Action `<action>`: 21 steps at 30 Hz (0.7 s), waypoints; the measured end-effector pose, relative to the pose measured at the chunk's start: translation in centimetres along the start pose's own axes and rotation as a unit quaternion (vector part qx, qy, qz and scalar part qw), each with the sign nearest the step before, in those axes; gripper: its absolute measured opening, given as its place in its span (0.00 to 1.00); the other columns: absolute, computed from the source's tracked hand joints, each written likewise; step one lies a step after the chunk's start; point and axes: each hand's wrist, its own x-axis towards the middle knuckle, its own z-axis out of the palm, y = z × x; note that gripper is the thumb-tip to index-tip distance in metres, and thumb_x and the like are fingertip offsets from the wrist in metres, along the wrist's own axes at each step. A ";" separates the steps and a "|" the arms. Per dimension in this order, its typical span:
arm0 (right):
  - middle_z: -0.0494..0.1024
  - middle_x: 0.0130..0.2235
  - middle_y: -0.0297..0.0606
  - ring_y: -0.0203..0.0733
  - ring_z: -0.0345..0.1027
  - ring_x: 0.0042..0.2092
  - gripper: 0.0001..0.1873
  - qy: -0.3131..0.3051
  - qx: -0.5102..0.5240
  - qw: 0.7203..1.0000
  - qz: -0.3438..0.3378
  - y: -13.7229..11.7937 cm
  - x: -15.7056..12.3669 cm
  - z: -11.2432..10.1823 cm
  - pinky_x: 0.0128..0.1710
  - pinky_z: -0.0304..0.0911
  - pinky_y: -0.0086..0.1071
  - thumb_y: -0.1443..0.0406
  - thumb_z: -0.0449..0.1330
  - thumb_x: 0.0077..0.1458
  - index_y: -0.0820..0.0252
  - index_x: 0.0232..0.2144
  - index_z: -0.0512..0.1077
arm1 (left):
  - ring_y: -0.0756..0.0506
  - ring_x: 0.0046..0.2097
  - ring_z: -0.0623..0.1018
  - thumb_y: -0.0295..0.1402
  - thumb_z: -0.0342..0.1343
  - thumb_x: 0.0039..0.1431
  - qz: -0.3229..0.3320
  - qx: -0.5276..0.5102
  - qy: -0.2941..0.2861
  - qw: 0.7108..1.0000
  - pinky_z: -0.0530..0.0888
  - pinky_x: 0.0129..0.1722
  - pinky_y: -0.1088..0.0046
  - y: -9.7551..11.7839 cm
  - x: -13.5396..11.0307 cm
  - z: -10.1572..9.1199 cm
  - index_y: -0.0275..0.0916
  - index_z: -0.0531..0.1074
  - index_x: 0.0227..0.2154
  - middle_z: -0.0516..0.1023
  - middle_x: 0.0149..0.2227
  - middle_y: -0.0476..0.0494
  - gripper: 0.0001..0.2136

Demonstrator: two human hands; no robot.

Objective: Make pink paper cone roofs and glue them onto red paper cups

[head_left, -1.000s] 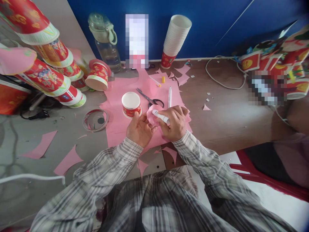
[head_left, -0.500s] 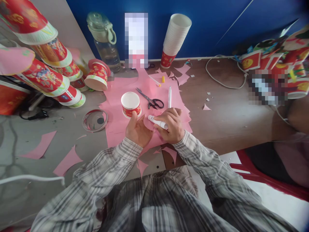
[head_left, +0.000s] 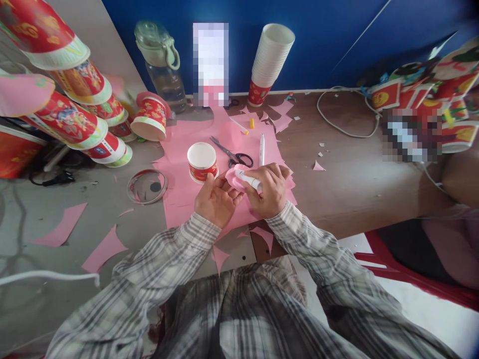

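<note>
My right hand (head_left: 273, 188) grips a thick white marker (head_left: 250, 179), its barrel laid slantwise over a small piece of pink paper (head_left: 234, 174). The paper bends up around the marker's far end. With its fingers pinched at the paper's near left edge, my left hand (head_left: 215, 202) is palm up. Just beyond that hand stands a red-and-white paper cup (head_left: 202, 162), open side up. Black-handled scissors (head_left: 232, 153) lie behind the paper, blades pointing away to the left. A second white marker (head_left: 262, 149) rests on the stacked pink sheets (head_left: 179, 199).
Decorated red cups (head_left: 93, 104) are piled at left, near a water bottle (head_left: 159, 65). A tall stack of paper cups (head_left: 271, 62) stands at the back. A tape roll (head_left: 147, 186), paper scraps (head_left: 105, 252) and a white cable (head_left: 350, 133) lie around. Someone's arm (head_left: 462, 179) is at right.
The pink paper has risen and now curls up around the marker's end. My right hand has turned slightly, and my left fingers have closed in on the paper's edge.
</note>
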 end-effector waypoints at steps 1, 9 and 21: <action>0.80 0.31 0.31 0.42 0.68 0.37 0.06 0.003 -0.004 1.000 0.000 0.1 0.0 0.1 0.43 0.53 0.40 0.61 0.61 0.61 0.55 0.40 0.72 | 0.45 0.44 0.71 0.45 0.41 0.53 0.003 0.003 0.004 1.000 0.64 0.46 0.64 0.0 0.0 0.0 0.41 0.68 0.41 0.76 0.37 0.47 0.19; 0.81 0.32 0.33 0.42 0.69 0.36 0.06 0.013 -0.015 1.000 0.023 0.3 -0.1 0.1 0.43 0.53 0.40 0.61 0.58 0.62 0.56 0.39 0.72 | 0.44 0.43 0.71 0.43 0.42 0.53 0.008 0.013 0.036 0.999 0.64 0.46 0.62 0.1 0.2 0.0 0.40 0.68 0.39 0.73 0.43 0.45 0.17; 0.81 0.29 0.31 0.40 0.69 0.34 0.05 0.007 0.068 0.998 0.007 -0.1 0.2 -0.1 0.42 0.56 0.39 0.63 0.63 0.57 0.56 0.36 0.74 | 0.48 0.40 0.71 0.38 0.57 0.43 0.089 0.074 0.004 0.993 0.69 0.38 0.72 -0.9 -0.2 1.0 0.40 0.68 0.38 0.73 0.38 0.47 0.17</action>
